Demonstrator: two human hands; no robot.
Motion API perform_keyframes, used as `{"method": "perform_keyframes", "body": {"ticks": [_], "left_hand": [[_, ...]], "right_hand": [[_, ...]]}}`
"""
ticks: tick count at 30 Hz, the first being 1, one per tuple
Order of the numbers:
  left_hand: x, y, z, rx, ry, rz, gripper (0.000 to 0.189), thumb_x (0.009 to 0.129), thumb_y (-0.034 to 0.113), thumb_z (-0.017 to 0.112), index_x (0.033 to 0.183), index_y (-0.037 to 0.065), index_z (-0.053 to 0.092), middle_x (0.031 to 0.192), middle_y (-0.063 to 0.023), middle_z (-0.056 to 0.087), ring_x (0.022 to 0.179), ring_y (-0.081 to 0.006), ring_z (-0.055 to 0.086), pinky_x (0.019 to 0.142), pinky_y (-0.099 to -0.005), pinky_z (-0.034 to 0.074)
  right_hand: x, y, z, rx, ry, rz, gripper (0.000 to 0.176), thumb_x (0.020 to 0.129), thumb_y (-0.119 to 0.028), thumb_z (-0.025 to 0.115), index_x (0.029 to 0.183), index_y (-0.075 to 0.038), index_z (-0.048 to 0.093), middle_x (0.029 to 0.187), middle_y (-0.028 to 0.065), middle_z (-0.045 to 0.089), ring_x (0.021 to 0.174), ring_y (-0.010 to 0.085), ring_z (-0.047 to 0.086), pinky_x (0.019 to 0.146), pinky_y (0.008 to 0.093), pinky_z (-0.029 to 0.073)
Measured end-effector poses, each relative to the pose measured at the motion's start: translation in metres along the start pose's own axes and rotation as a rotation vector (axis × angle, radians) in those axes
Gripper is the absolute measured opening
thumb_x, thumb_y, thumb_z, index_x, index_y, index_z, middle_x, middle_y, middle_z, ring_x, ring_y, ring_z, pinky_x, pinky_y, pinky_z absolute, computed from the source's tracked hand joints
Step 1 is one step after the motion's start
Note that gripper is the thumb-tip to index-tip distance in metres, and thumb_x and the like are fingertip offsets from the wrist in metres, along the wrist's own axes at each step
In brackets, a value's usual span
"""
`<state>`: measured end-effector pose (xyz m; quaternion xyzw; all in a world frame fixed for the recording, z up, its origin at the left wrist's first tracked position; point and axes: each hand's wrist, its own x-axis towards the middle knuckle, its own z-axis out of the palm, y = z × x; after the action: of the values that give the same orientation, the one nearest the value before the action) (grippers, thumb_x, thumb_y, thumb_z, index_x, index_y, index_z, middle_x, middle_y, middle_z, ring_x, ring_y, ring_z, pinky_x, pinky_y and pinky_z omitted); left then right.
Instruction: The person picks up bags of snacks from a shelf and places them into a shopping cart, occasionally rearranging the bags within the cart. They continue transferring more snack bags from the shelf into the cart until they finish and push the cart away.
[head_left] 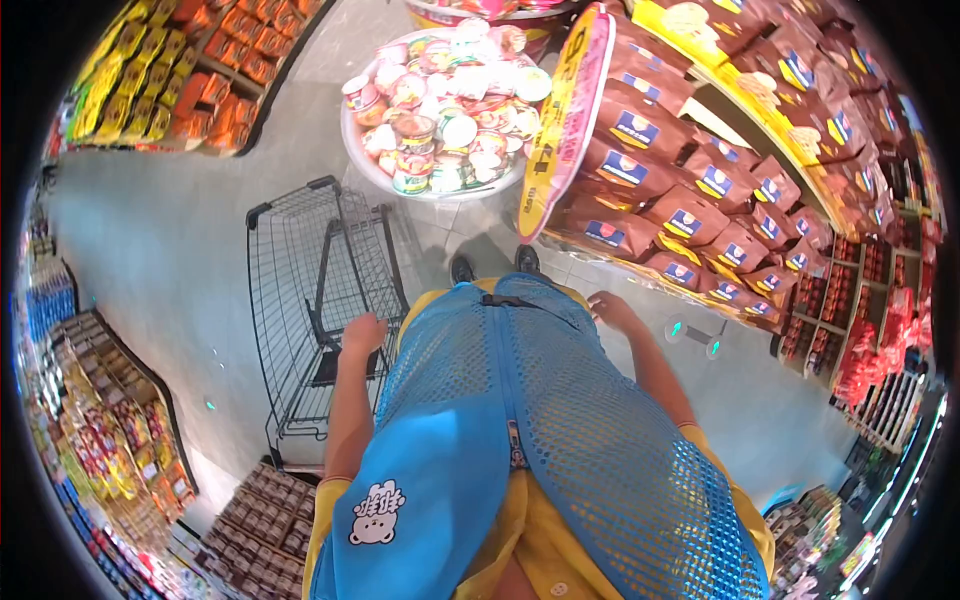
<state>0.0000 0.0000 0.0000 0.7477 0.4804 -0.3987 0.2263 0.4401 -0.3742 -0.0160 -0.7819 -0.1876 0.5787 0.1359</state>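
My left hand (364,334) hangs beside the shopping cart (322,300), with its fingers curled; whether anything is in them is too small to tell. My right hand (609,310) hangs by my hip on the other side, its fingers partly bent and apart, holding nothing. Between the hands is my blue mesh vest (450,345) over a yellow shirt. The wire cart stands close to my body and looks bare inside.
Ahead stands a round white tub (358,150) heaped with cups. A pink and yellow sign (566,125) leans beside brown bags (690,222) on a display. Orange and yellow packs (235,110) fill shelves at the upper left. Stacked goods (262,530) stand at the lower left.
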Motion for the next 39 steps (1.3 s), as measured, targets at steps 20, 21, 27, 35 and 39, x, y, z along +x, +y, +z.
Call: {"method": "perform_keyframes", "body": {"ticks": [20, 21, 27, 35, 39], "left_hand": [[-0.054, 0.398, -0.088, -0.687, -0.115, 0.481, 0.085, 0.089, 0.025, 0.064, 0.151, -0.004, 0.013, 0.149, -0.0332, 0.034, 0.129, -0.0343, 0.052, 0.106, -0.0397, 0.042], [-0.052, 0.402, -0.084, -0.772, -0.017, 0.435, 0.078, 0.086, 0.023, 0.063, 0.147, -0.004, 0.024, 0.140, -0.0307, 0.044, 0.121, -0.0342, 0.056, 0.102, -0.0386, 0.044], [-0.015, 0.400, -0.061, -0.872, 0.152, 0.386, 0.050, 0.082, 0.021, 0.062, 0.128, 0.003, 0.057, 0.107, -0.0197, 0.068, 0.097, -0.0288, 0.066, 0.088, -0.0366, 0.049], [-0.074, 0.391, -0.120, -0.895, -0.142, 0.523, 0.039, 0.084, 0.013, 0.060, 0.122, 0.004, 0.062, 0.102, -0.0084, 0.069, 0.091, -0.0177, 0.064, 0.083, -0.0306, 0.050], [-0.155, 0.361, -0.156, -0.730, -0.002, 0.974, 0.039, 0.088, 0.013, 0.060, 0.126, 0.005, 0.060, 0.106, -0.0067, 0.069, 0.093, -0.0177, 0.064, 0.085, -0.0315, 0.051]], "right_hand": [[-0.056, -0.016, -0.079, 0.421, 0.195, -0.277, 0.081, 0.090, -0.018, 0.062, 0.153, 0.003, 0.016, 0.149, 0.0241, 0.042, 0.116, 0.0282, 0.062, 0.096, 0.0329, 0.047], [-0.055, -0.018, -0.084, 0.415, 0.183, -0.278, 0.081, 0.090, -0.018, 0.062, 0.153, 0.003, 0.016, 0.149, 0.0241, 0.042, 0.116, 0.0282, 0.062, 0.096, 0.0329, 0.047], [-0.031, -0.004, -0.076, 0.574, 0.127, -0.475, 0.091, 0.088, -0.014, 0.064, 0.154, 0.002, 0.002, 0.144, 0.0249, 0.047, 0.120, 0.0252, 0.059, 0.095, 0.0294, 0.046], [-0.070, -0.050, -0.087, 0.408, 0.300, -0.390, 0.036, 0.091, -0.013, 0.059, 0.112, 0.002, 0.034, 0.109, 0.0187, 0.069, 0.084, 0.0258, 0.070, 0.072, 0.0349, 0.053], [-0.128, -0.082, -0.090, 0.343, 0.454, -0.410, 0.035, 0.091, -0.013, 0.060, 0.111, 0.002, 0.034, 0.106, 0.0175, 0.069, 0.079, 0.0262, 0.070, 0.071, 0.0352, 0.053]]}}
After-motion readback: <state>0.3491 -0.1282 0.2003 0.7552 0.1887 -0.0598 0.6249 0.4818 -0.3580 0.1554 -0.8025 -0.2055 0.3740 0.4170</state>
